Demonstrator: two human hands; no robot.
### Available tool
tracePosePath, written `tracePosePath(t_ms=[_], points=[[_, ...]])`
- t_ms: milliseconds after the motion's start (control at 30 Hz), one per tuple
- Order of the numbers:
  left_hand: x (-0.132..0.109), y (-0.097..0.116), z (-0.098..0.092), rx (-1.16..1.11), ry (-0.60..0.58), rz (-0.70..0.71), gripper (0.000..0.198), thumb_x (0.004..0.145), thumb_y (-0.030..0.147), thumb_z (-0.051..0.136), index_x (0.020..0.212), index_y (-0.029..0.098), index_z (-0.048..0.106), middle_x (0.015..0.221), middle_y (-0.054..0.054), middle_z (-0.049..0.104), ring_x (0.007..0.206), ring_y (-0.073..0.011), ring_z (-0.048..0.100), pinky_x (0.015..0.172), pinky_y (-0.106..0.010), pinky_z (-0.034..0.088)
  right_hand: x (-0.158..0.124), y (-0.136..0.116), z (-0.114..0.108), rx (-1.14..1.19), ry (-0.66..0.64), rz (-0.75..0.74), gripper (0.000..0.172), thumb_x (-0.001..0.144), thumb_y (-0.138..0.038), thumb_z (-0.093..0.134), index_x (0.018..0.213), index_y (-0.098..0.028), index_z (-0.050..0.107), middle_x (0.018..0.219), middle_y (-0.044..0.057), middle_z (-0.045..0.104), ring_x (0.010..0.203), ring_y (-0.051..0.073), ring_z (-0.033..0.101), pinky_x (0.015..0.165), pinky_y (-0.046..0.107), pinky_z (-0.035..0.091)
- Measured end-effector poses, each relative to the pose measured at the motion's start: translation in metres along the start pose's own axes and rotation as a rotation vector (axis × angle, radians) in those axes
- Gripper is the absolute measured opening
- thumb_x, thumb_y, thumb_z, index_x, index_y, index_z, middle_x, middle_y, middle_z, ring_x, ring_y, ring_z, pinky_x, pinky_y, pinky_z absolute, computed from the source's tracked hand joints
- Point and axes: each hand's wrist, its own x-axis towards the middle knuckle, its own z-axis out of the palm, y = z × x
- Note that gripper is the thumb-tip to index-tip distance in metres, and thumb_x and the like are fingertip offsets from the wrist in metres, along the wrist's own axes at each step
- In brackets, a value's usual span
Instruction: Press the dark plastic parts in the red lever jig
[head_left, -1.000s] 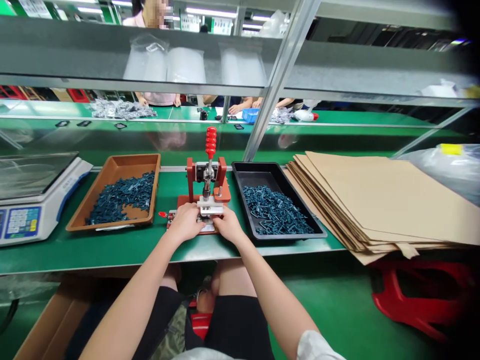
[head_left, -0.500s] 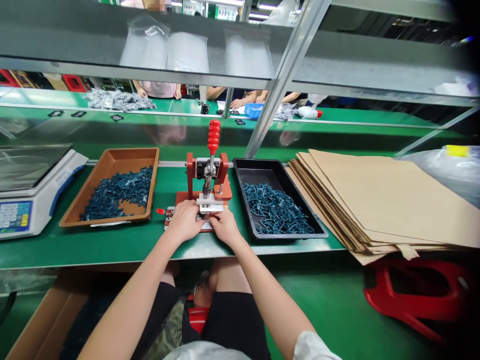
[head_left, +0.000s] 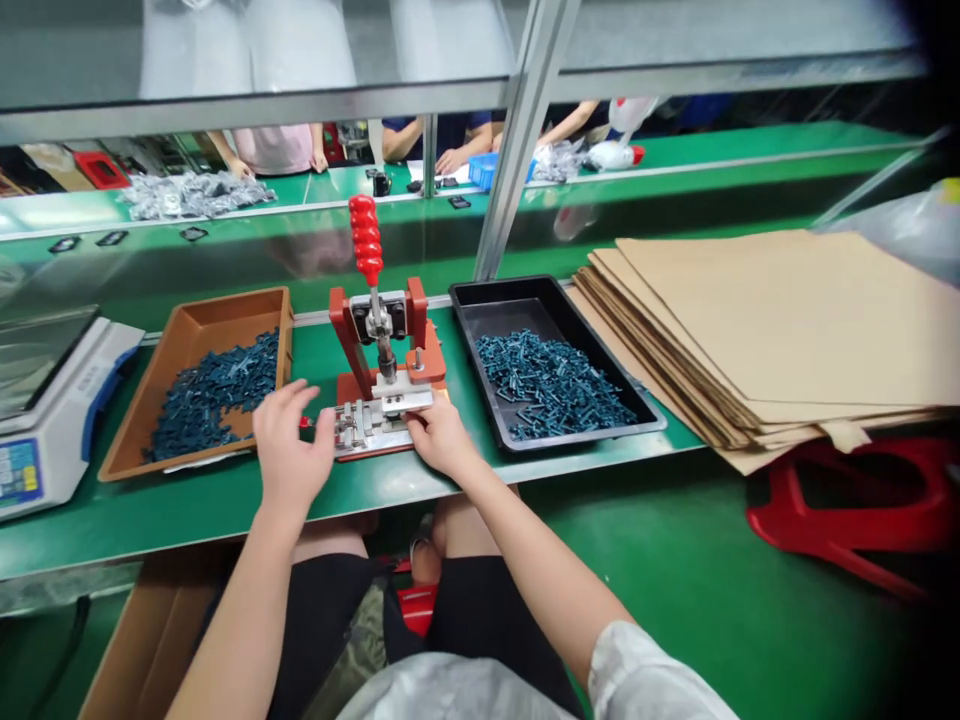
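Left hand (head_left: pixel 289 445) hangs open just beside the red toggle press (head_left: pixel 382 375); right hand (head_left: pixel 442 437) sits on its base plate (head_left: pixel 367 425), can't tell if it's gripping anything.

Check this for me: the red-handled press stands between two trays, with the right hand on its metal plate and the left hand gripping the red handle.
Not quite: the left hand is not on the red handle. The head view shows it open beside the metal plate, below the handle. The rest holds: right hand on the plate, press between brown tray and black tray.
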Motion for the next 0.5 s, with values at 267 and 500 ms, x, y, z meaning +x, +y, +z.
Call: tracePosePath(t_ms=[267, 500], points=[[0.021, 0.022, 0.047, -0.269, -0.225, -0.117, 0.065, 0.099, 0.060, 0.032, 0.148, 0.017, 0.042, 0.144, -0.017, 0.055, 0.134, -0.0302, 0.052, 0.114, -0.047, 0.039, 0.002, 0.004, -0.005, 0.081, 0.024, 0.059, 0.024, 0.086, -0.014, 0.056, 0.102, -0.019, 0.074, 0.114, 0.010, 0.069, 0.107, 0.024, 0.064, 0.097, 0.038, 0.052], [0.018, 0.022, 0.049, -0.355, -0.376, -0.217, 0.065, 0.099, 0.058, 0.033, 0.152, 0.020, 0.036, 0.148, -0.013, 0.054, 0.138, -0.0293, 0.050, 0.117, -0.049, 0.036, 0.014, 0.018, -0.012, 0.212, -0.176, 0.360, 0.021, 0.084, -0.018, 0.058, 0.097, -0.017, 0.075, 0.098, 0.006, 0.077, 0.099, 0.024, 0.070, 0.094, 0.036, 0.052]])
